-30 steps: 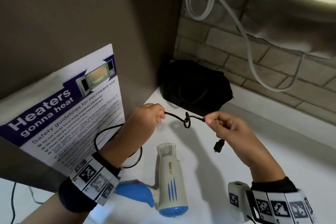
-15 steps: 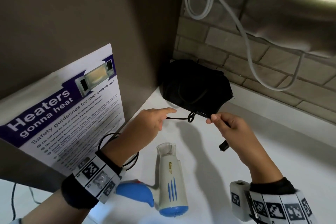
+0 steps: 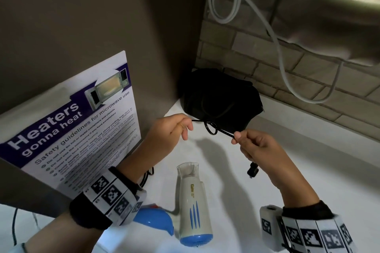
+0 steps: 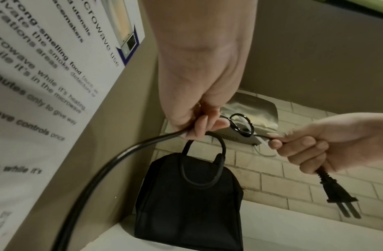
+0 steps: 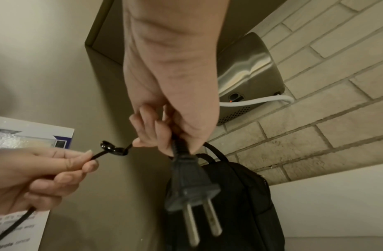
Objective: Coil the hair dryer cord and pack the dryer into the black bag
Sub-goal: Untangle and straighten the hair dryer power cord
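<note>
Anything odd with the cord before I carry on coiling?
Yes. The cord has a small tight loop, a kink or loose knot, in the stretch between the left hand and right hand. The plug hangs below the right hand. A coil would not lie flat over it.

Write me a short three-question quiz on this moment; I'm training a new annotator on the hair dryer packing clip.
1. True or false: the hair dryer is already inside the black bag.
2. What sits in the cord between the left hand and the right hand? A) a small loop B) a zip tie C) nothing, it runs straight
3. Fill in: the plug hangs below the ____ hand.

Key
1. False: it lies on the white counter, in front of the bag.
2. A
3. right
</note>
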The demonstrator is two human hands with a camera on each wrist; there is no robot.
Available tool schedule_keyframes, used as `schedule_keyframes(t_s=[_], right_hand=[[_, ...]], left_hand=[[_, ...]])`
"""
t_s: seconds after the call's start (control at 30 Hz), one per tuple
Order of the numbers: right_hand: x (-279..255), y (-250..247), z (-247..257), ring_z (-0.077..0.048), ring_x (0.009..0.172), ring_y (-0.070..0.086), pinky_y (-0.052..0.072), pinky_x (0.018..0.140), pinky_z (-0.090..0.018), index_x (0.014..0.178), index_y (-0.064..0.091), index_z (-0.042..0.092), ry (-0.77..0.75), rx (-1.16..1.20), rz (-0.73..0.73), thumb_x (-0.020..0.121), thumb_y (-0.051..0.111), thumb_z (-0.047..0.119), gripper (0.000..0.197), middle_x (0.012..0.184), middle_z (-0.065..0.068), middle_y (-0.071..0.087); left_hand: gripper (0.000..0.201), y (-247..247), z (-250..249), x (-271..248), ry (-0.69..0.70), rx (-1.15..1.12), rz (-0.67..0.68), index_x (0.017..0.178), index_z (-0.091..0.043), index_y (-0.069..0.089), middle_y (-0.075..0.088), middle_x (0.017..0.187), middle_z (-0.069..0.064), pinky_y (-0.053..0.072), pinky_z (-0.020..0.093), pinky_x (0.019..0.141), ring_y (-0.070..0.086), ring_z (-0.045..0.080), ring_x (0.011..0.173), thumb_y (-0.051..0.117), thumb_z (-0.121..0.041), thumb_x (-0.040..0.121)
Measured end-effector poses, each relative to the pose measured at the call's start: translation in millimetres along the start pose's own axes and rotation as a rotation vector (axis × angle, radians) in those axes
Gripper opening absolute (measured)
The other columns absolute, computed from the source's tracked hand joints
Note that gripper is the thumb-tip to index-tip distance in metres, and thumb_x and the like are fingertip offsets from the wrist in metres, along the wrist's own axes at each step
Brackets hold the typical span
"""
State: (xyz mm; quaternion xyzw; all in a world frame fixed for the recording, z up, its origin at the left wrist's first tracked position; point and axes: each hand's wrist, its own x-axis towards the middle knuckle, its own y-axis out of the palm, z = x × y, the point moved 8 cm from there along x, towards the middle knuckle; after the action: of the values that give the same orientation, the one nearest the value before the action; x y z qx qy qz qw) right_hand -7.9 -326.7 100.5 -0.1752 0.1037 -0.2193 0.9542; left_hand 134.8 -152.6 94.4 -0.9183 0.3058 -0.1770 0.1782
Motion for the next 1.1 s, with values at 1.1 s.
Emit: schedule_keyframes(t_s=[1.1], right_hand=[[-10, 9, -10, -0.015, 0.053, 0.035, 0.031, 0.055, -0.025, 0.082, 0.074, 0.028, 0.019, 0.008, -0.047, 0.092, 0.059, 0.025, 0.018, 0.057, 0.004, 0.056]], left_hand=[[0.02, 9, 4, 11, -0.02, -0.29, -0.051, 0.105, -0.027, 0.062, 0.072, 0.083, 0.002, 0.048, 0.017, 0.059, 0.064, 0.008, 0.065, 0.047, -0.015, 0.098]])
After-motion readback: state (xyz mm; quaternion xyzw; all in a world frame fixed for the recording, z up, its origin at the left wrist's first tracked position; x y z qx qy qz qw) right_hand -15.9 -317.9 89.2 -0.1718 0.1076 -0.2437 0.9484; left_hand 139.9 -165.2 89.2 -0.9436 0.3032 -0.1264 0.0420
